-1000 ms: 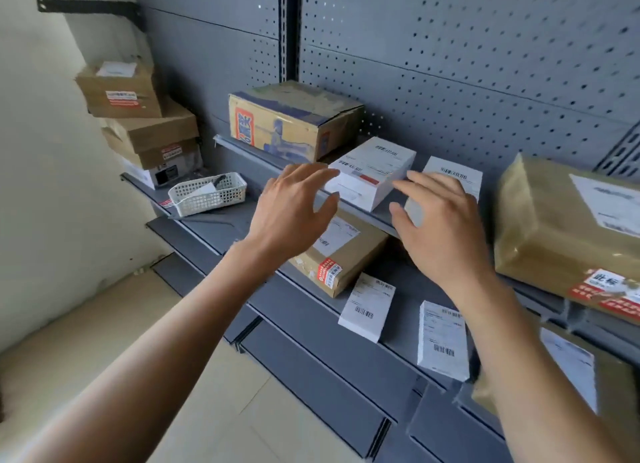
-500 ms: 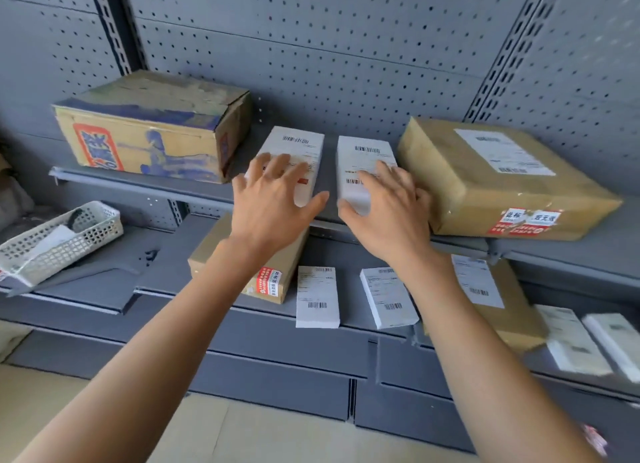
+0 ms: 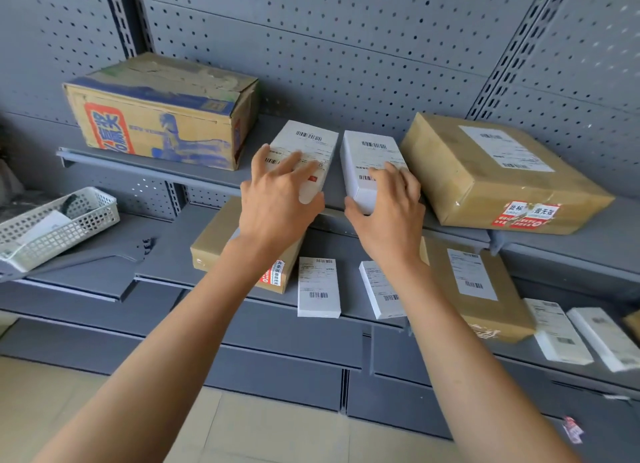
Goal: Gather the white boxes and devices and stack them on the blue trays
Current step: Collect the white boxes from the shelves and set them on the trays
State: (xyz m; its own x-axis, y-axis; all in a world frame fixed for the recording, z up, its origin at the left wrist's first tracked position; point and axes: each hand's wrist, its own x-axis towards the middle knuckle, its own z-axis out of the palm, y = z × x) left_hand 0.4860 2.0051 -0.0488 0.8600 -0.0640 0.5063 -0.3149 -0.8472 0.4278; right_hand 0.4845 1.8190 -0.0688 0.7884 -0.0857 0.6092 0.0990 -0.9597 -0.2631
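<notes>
Two white labelled boxes lie side by side on the upper grey shelf (image 3: 194, 177). My left hand (image 3: 277, 203) lies on the left white box (image 3: 308, 140), fingers spread over its top and thumb hooked at its near end. My right hand (image 3: 389, 217) grips the right white box (image 3: 367, 151), thumb at its near left corner and fingers over its right side. On the lower shelf lie more white boxes: one (image 3: 318, 288) between my arms, one (image 3: 379, 289) partly under my right forearm, and two at the far right (image 3: 557, 333). No blue tray is in view.
A printed yellow-and-blue carton (image 3: 162, 116) stands left of the white boxes and a taped brown parcel (image 3: 495, 172) sits right of them. Two more brown parcels (image 3: 214, 241) (image 3: 474, 289) rest on the lower shelf. A white mesh basket (image 3: 52, 227) sits at the far left. Pegboard backs the shelves.
Both hands have reached forward and settled on the two white boxes, thumbs now closing on their near ends. The view has swung right and closer to the shelf.
</notes>
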